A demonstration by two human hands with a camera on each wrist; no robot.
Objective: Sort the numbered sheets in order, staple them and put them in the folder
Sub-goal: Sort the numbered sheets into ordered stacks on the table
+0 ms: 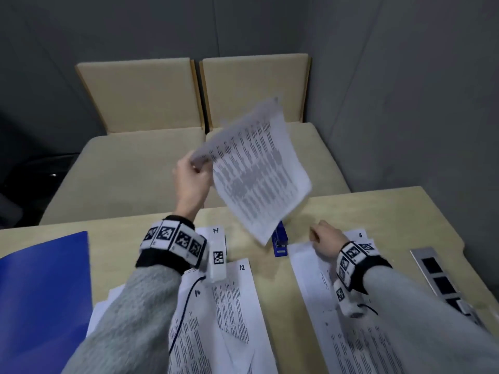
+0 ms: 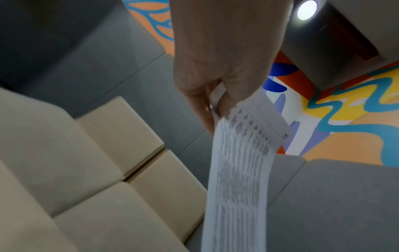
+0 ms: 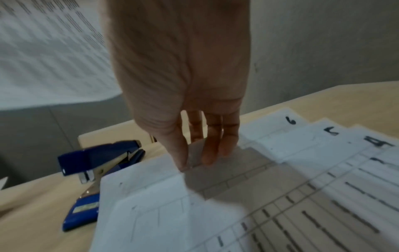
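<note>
My left hand (image 1: pixel 192 175) holds a printed sheet (image 1: pixel 256 168) up in the air above the table, pinching its corner between thumb and fingers (image 2: pixel 212 105); the sheet (image 2: pixel 239 179) hangs down, blurred. My right hand (image 1: pixel 325 240) rests with straight fingers (image 3: pixel 207 150) on the top edge of the right pile of sheets (image 3: pixel 248 196), where numbers 6, 5 and 4 show. A blue stapler (image 1: pixel 279 240) lies on the table between the piles, also in the right wrist view (image 3: pixel 90 177). A left pile (image 1: pixel 232 306) shows 14, 12 and 16. The blue folder (image 1: pixel 43 298) lies far left.
The pale wooden table (image 1: pixel 391 211) ends at a grey wall on the right. A metal strip with dark squares (image 1: pixel 442 279) lies at the right edge. Beige cushioned seats (image 1: pixel 135 163) stand beyond the table.
</note>
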